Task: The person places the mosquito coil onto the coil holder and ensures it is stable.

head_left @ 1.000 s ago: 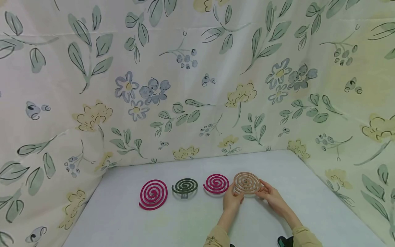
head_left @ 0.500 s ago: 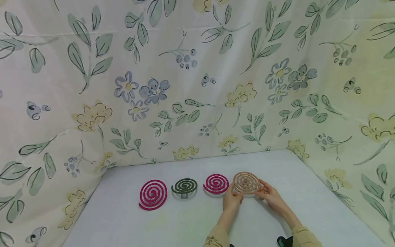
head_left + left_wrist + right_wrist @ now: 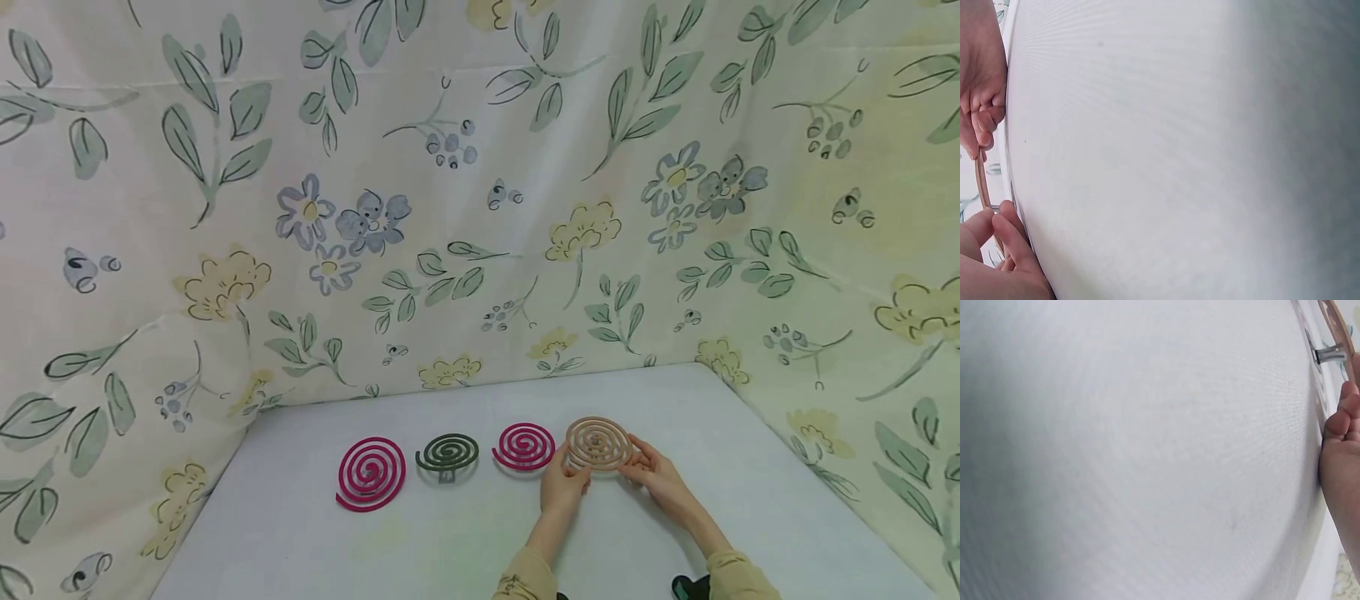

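A beige mosquito coil (image 3: 596, 442) lies raised above the table at the right end of a row of coils. My left hand (image 3: 561, 487) pinches its near left rim between thumb and fingers. On the opposite rim, my right hand (image 3: 663, 485) pinches the coil too. Seen edge-on in the left wrist view, the coil (image 3: 982, 181) spans the two hands. A small metal stand (image 3: 1333, 355) is under it in the right wrist view. Just left of my left hand is a magenta coil (image 3: 523, 447), apart from the beige one.
Further left along the white table (image 3: 420, 550) are a dark green coil (image 3: 448, 452), raised on a metal stand (image 3: 447, 477), and another magenta coil (image 3: 371, 472). A floral cloth (image 3: 450, 208) hangs behind the table and along its sides.
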Demonstrator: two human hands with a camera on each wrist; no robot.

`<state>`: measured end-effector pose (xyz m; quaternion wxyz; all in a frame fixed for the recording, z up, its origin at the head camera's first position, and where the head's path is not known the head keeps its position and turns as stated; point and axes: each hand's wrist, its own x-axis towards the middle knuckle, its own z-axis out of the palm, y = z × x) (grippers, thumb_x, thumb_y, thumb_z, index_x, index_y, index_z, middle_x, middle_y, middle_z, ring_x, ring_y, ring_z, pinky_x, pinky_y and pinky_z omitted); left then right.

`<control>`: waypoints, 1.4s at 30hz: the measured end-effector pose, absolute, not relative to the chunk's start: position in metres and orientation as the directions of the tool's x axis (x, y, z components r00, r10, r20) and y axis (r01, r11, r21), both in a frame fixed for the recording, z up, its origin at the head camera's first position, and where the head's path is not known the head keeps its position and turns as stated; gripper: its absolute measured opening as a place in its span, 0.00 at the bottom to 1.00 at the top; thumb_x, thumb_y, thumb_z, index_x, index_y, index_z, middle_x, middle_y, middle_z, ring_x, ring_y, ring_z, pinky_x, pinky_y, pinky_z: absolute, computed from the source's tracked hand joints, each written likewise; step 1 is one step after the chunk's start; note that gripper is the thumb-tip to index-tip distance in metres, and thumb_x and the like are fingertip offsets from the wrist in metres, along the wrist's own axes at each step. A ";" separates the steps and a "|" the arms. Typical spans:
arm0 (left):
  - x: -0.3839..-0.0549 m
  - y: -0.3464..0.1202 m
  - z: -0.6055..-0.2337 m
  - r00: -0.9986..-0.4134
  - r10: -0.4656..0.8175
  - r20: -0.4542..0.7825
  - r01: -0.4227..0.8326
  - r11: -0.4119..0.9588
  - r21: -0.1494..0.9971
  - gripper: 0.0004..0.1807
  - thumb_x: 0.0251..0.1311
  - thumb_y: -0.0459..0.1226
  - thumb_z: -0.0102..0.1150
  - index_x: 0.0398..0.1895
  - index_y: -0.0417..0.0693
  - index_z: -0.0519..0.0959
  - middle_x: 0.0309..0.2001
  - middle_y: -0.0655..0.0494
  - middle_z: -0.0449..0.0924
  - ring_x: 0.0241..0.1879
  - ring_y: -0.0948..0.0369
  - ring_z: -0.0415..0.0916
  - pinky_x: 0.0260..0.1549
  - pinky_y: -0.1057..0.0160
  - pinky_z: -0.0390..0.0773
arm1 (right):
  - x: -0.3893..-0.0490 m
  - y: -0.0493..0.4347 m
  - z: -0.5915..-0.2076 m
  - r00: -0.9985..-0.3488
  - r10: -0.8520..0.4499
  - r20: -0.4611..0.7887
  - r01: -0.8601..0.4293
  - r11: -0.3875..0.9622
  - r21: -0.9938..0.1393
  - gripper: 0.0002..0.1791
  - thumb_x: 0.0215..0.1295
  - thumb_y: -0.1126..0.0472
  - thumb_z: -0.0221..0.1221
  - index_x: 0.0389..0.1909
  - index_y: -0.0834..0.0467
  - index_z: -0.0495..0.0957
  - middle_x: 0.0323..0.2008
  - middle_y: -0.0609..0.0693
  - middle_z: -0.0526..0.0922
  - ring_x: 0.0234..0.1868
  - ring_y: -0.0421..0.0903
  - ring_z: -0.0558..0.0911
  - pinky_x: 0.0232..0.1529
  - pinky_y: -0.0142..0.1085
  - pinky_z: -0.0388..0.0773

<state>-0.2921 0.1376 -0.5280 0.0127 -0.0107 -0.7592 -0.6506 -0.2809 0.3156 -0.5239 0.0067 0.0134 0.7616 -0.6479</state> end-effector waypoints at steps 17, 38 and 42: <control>-0.292 0.136 -0.529 -1.000 0.016 0.019 0.022 0.175 0.984 0.30 0.53 0.31 0.64 0.62 0.41 0.71 0.15 0.60 0.73 0.14 0.71 0.67 0.18 0.73 0.70 | -0.280 0.317 -0.525 -0.999 -0.016 -0.036 0.032 0.171 -0.985 0.41 0.63 0.67 0.57 0.71 0.70 0.45 0.32 0.44 0.72 0.28 0.34 0.70 0.30 0.28 0.69; -0.293 0.136 -0.529 -0.998 0.013 0.067 0.069 0.194 0.979 0.30 0.51 0.32 0.65 0.61 0.41 0.71 0.15 0.59 0.74 0.13 0.71 0.66 0.17 0.73 0.67 | -0.280 0.319 -0.520 -0.999 -0.029 -0.037 0.029 0.244 -0.969 0.41 0.64 0.64 0.58 0.71 0.69 0.46 0.29 0.45 0.72 0.26 0.37 0.69 0.28 0.30 0.67; -0.293 0.135 -0.529 -0.998 0.018 0.055 0.058 0.179 0.982 0.30 0.51 0.32 0.65 0.61 0.41 0.71 0.16 0.58 0.74 0.14 0.71 0.67 0.17 0.72 0.68 | -0.281 0.320 -0.522 -0.999 -0.027 -0.031 0.024 0.244 -0.970 0.41 0.64 0.64 0.58 0.71 0.69 0.45 0.29 0.45 0.72 0.26 0.37 0.69 0.29 0.30 0.67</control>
